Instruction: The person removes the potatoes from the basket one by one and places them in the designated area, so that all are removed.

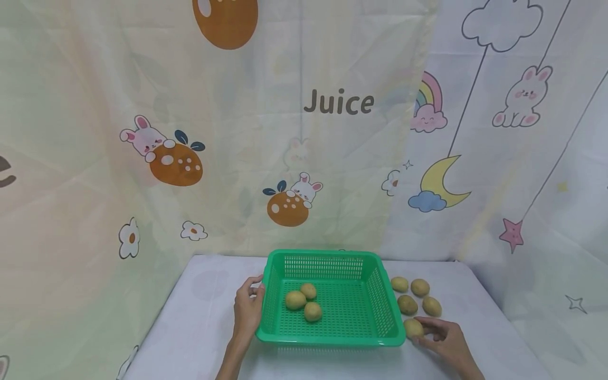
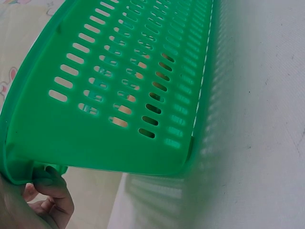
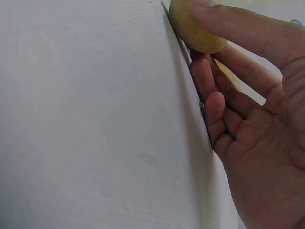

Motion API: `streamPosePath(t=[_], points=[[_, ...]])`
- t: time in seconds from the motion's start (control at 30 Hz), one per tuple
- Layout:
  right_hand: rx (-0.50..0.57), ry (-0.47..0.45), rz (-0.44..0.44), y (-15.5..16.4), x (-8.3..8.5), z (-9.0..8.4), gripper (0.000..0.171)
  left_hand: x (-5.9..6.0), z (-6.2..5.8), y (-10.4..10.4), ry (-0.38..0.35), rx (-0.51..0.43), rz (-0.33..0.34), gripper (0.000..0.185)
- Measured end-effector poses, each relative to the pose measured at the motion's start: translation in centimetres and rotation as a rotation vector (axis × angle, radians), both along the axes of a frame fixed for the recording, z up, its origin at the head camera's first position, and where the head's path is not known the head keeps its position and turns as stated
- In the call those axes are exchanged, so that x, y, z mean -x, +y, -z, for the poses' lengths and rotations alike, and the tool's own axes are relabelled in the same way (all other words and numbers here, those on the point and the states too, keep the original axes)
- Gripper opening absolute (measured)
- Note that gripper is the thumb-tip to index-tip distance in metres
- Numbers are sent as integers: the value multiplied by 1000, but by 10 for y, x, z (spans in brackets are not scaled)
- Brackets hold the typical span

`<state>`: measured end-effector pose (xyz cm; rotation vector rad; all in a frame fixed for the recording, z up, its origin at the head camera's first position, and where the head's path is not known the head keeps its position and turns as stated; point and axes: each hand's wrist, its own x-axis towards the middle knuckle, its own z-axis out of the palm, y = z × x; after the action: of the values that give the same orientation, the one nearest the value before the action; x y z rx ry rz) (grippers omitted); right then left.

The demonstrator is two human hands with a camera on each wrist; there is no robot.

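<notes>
- A green slotted basket [image 1: 332,301] sits in the lower middle of the head view, on a bench [image 1: 199,316] covered in pale cloth.
- Three potatoes [image 1: 304,305] lie inside the basket, bunched together on the left part of its floor; the rest of the floor is bare mesh.
- The left hand [image 1: 247,309] holds the basket's left rim; in the left wrist view its fingers [image 2: 52,191] curl under the rim's lip at the lower left corner of the frame, so that grip is pinching the rim.
- Four more potatoes [image 1: 415,295] lie in a loose cluster on the bench just right of the basket, at the centre right of the head view.
- A fifth potato [image 1: 413,328] lies by the basket's lower right corner, and the right hand [image 1: 444,338] is on it.
- In the right wrist view the thumb [image 3: 238,28] and fingertips press on this potato [image 3: 195,28] at the top of the frame, the grip closing round it while it rests on the cloth.
</notes>
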<state>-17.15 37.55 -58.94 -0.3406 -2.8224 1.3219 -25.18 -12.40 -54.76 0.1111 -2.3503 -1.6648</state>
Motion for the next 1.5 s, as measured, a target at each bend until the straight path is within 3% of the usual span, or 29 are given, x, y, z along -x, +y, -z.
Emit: streamPosePath(t=[1.5], points=[[5, 6, 8, -1, -4, 0, 66, 1, 0, -1, -9, -3, 9, 32]])
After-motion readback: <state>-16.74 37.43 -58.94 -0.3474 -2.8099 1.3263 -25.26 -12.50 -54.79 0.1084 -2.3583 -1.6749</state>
